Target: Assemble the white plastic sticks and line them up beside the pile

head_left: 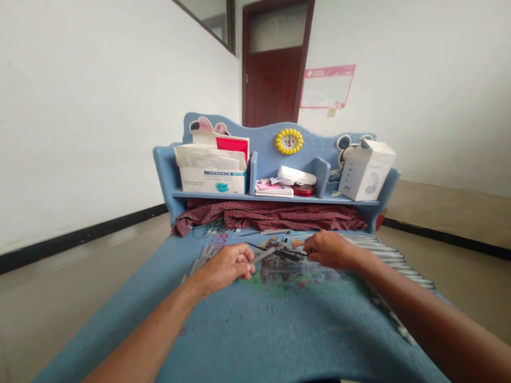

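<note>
My left hand (228,267) is closed in a pinch on one end of a slim grey tube (265,255), which points up and to the right over the table. Across from it, my right hand (330,249) has its fingers pressed together on what looks like a thin black rod (297,252). More dark thin rods (285,256) lie between the hands, too blurred to tell apart. Beside my left hand rests a group of grey tubes (203,259). Many similar grey tubes (393,260) lie in a row under and beyond my right forearm.
The blue table (255,330) has a raised shelf (279,200) at its back. On it stand a mask box (211,178), papers (273,190), a red round tin (303,190) and a white box (365,173). Checked cloth (275,214) is bunched beneath.
</note>
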Demonstrator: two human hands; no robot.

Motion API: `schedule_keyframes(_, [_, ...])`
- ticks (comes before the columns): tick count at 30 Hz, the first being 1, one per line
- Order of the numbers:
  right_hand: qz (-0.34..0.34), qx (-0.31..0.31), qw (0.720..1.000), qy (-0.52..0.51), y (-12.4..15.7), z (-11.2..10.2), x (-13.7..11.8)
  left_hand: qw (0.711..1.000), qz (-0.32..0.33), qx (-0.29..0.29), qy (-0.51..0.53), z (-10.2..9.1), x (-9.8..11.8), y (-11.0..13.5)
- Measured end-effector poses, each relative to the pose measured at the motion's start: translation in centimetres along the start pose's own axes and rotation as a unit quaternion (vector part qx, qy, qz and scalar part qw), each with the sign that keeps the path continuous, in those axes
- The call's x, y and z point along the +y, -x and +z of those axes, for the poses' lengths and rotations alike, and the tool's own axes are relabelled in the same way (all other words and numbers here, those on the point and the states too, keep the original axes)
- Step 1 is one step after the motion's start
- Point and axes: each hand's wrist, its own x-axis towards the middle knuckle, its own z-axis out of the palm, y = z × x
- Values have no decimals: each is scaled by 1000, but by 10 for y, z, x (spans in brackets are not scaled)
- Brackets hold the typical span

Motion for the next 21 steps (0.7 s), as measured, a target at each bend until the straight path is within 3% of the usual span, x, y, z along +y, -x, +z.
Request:
schedule_keyframes(15, [10,-11,1000,21,5,-4,1,1000,-3,8,-5,0,4,1])
schedule_keyframes(21, [3,-7,997,76,6,-9,-6,1000,-10,-5,-19,2,10,3])
